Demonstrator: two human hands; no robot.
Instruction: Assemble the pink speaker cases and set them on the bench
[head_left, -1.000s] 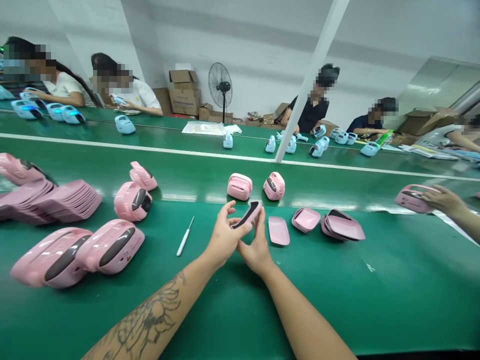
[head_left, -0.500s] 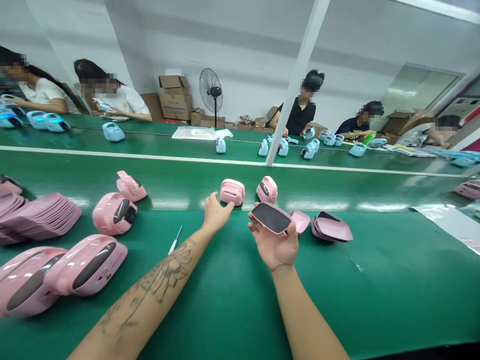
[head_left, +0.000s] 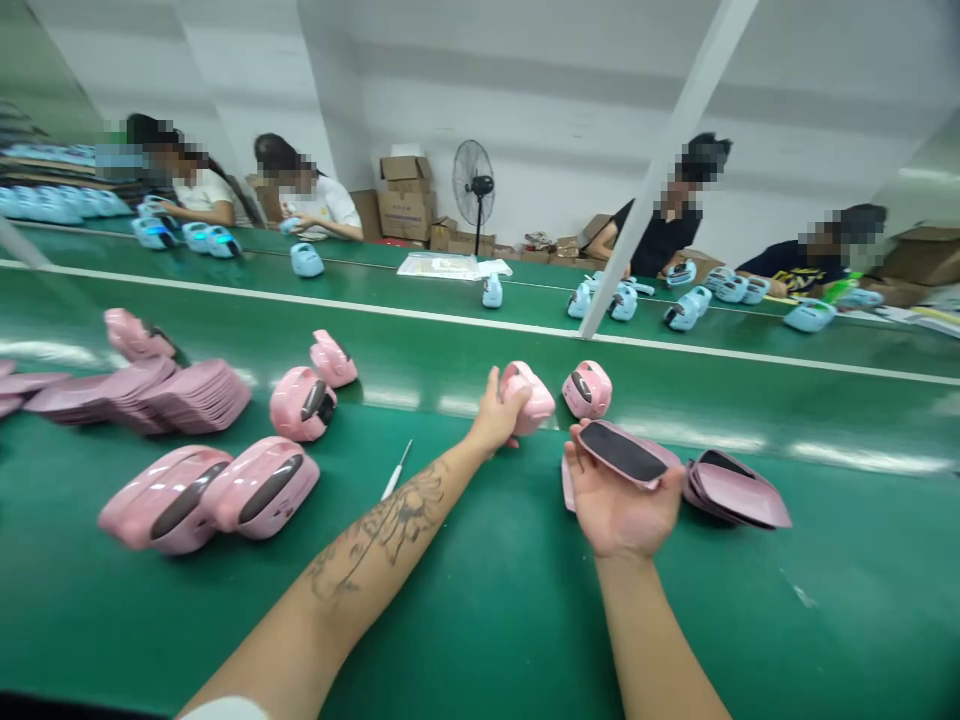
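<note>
"What was the left hand [head_left: 496,415] doing?"

"Its fingers were curled around a pink plastic casing [head_left: 531,398], which sat tilted at the far edge of the green surface [head_left: 480,620]. Half a second earlier that hand was open and just beside the casing."

"Could you see the whole casing?"

"No, the fingers hid part of it, and I couldn't tell whether it had left the surface. A second casing [head_left: 586,390] with a dark oval panel stood to its right, not touching it."

"And the right hand [head_left: 626,505]?"

"It was palm up with the fingers slightly spread, not pinching. A pink cover [head_left: 621,452] lay across the fingers, its black pad facing up."

"Anything else hidden?"

"A flat pink tray [head_left: 568,484] was mostly behind the right hand. A white-handled pick [head_left: 395,472] was partly covered by the tattooed left forearm [head_left: 375,540], though it had lain in full view a second before. A stack of pink covers [head_left: 731,490] lay just right of the right hand."
</note>
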